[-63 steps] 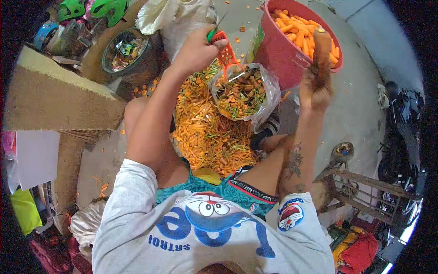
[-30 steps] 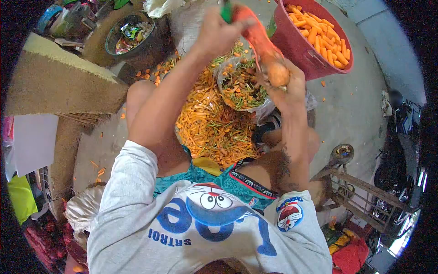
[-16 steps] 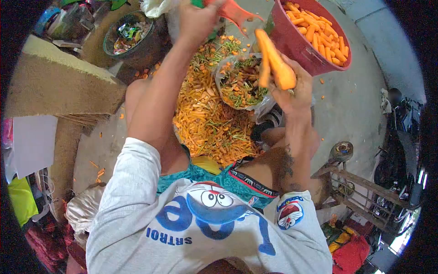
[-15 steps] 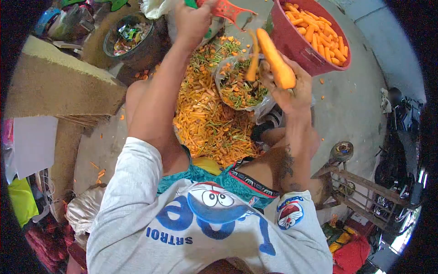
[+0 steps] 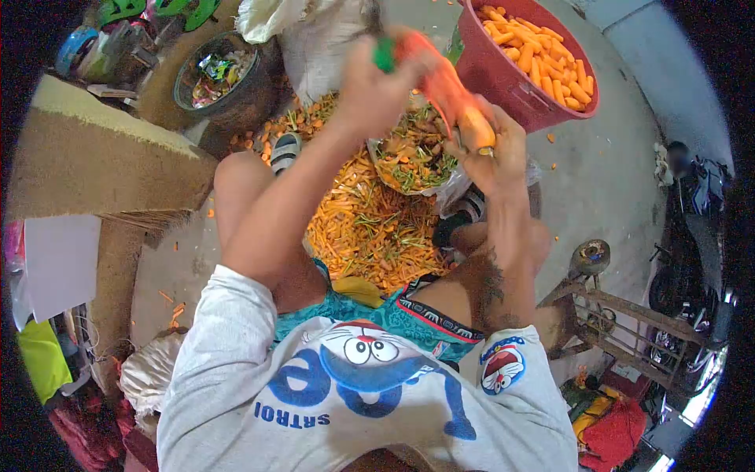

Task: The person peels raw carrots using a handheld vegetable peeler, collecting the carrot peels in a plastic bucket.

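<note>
My left hand (image 5: 376, 82) is closed on a peeler (image 5: 440, 82) with a red body and green part, blurred by motion. The peeler lies over a carrot (image 5: 476, 130), whose stem end points down toward me. Fingers of my right hand (image 5: 499, 149) wrap round that carrot. Below the hands, a plastic bag (image 5: 417, 161) holds green and orange scraps. A heap of carrot peelings (image 5: 366, 228) covers the floor between my legs. Beyond my right hand, a red tub (image 5: 515, 82) holds several peeled carrots (image 5: 543, 55).
A dark bucket of wrappers (image 5: 224, 75) stands at the upper left, near a white sack (image 5: 314, 47). A tan block (image 5: 110, 157) juts in from the left. At the right are a wood and metal frame (image 5: 629, 315) and a motorcycle (image 5: 692, 267).
My left hand and the peeler have moved right and down onto the carrot. The carrot is tilted differently in my right hand, and the strip of peel that hung beside it no longer shows.
</note>
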### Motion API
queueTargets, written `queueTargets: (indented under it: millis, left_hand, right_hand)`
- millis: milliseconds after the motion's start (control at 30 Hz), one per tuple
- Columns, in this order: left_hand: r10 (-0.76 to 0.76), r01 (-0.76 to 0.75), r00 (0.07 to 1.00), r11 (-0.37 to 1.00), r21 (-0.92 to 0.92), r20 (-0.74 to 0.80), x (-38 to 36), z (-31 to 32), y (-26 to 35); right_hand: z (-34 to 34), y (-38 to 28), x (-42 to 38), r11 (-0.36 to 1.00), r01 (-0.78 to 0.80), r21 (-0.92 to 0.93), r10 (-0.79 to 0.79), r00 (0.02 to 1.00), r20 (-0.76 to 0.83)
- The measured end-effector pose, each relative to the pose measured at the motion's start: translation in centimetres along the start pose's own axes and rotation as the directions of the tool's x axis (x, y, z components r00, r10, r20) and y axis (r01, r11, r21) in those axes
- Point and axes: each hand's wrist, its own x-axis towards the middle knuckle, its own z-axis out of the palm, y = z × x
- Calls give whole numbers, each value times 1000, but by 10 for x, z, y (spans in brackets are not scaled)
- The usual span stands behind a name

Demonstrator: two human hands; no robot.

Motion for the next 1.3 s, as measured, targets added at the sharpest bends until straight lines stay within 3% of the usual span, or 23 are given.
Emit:
queueTargets:
  millis: [33,100,167,233,267,367,433,500,567,667,700,733,767,833,900,967,1033,1067,1100,1133,1167,1233,1300]
  left_hand:
    - [121,-141,978,984,110,171,-12,10,10]
    - [189,-197,973,979,58,130,-1,6,3]
    - [-152,156,983,987,37,-105,27,-26,-9]
    - [-436,426,881,900,-97,-184,42,-46,-5]
    - [-180,164,939,983,-78,-292,43,-42,-40]
    - [62,-63,998,997,-48,-19,1,6,1]
    - [56,-53,998,995,-90,29,-2,12,13]
    - [35,-25,997,992,-126,75,3,4,10]
    - [-49,-2,977,971,-239,-205,37,-23,-9]
    - [-215,198,960,974,-109,-178,30,-28,-19]
    - [-211,194,962,975,-111,-174,19,-14,-12]
    - [3,-17,995,991,-133,-104,-1,12,1]
    - [219,-223,975,960,-169,-45,-12,27,8]
    - [163,-164,986,984,-64,-22,6,10,-4]
    - [111,-111,994,992,52,-2,24,-20,-22]
    - [-119,103,965,991,-81,-232,43,-46,-32]
    - [-101,92,979,994,-62,-174,26,-29,-14]
    - [-99,95,988,994,-46,-119,13,-17,-4]
    - [-100,95,988,994,-48,-115,1,-4,5]
    - [45,-46,999,998,-47,-30,-10,10,13]
    - [186,-183,981,981,-58,50,-17,18,15]
    - [86,-84,996,995,-57,35,5,-8,1]
    - [-140,179,967,968,176,-215,31,-37,-6]
  right_hand:
    - [7,0,-1,998,50,-33,-54,992,-119]
    - [16,-3,-4,1000,10,-12,-12,994,-113]
    - [13,-2,-6,1000,-24,13,25,995,-96]
    - [-8,-3,-1,993,-97,66,79,970,232]
    - [-15,-2,3,994,-89,65,71,969,238]
    - [-21,0,8,996,-74,41,67,986,151]
    - [-14,4,2,998,33,-44,-28,995,93]
    - [-13,3,-3,999,-30,19,27,993,118]
    - [-18,0,3,994,-71,77,57,984,166]
    - [-28,-4,12,958,-211,193,122,912,391]
    - [-12,-3,7,988,-102,118,83,985,154]
    - [1,-1,0,1000,-16,21,18,996,-93]
    - [12,0,-5,1000,-18,21,20,995,-96]
    - [24,5,-14,980,135,-145,-152,982,-109]
    - [16,5,-13,990,65,-123,-73,995,-61]
    - [1,1,-5,995,21,-101,-21,1000,0]
    - [-19,-3,3,988,-129,90,102,962,254]
    - [-12,-2,2,988,-122,91,95,963,253]
    - [1,2,-1,999,-36,-3,36,998,60]
    - [9,2,-2,993,28,-116,-43,991,-127]
    - [9,1,-3,993,24,-120,-39,991,-130]
    - [8,5,-8,999,23,-46,-26,997,-69]
    - [-3,9,-2,995,59,-77,-52,995,85]
